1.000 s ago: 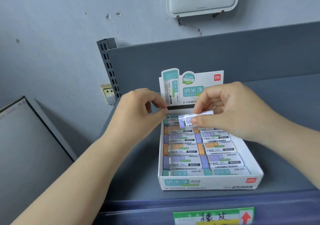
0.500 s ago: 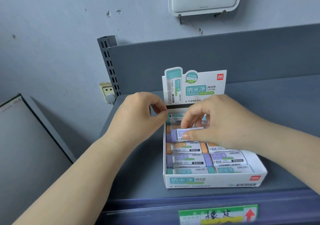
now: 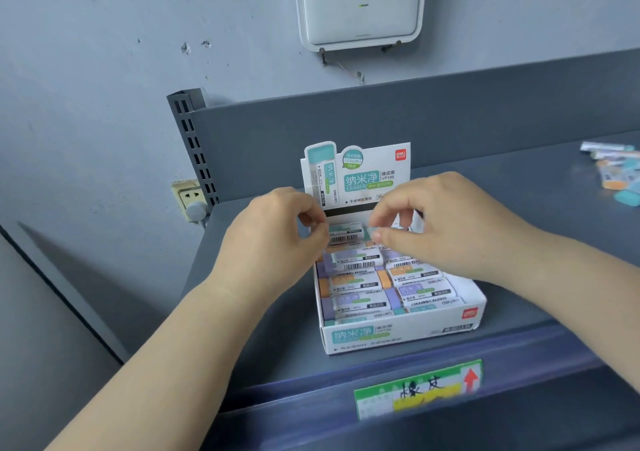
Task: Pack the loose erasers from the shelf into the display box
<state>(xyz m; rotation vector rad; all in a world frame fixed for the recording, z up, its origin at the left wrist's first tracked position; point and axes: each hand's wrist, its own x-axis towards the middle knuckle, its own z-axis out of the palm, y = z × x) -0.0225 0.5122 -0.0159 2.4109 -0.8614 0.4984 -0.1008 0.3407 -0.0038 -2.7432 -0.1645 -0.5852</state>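
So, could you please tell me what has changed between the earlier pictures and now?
The right hand carried a purple eraser down into the display box and let go; its fingertips now sit at the back row. The left hand stayed at the box's back left corner, and the box stayed put on the shelf.

a grey-blue painted wall (image 3: 104, 52) is seen behind, marked by a few small chips. a white rounded device (image 3: 360, 7) is mounted high on it, with a small green light lit. a yellowed wall socket (image 3: 188, 199) is fixed low beside a slotted grey upright (image 3: 190, 145). a grey metal shelf (image 3: 519, 208) with a raised back panel is lit evenly.
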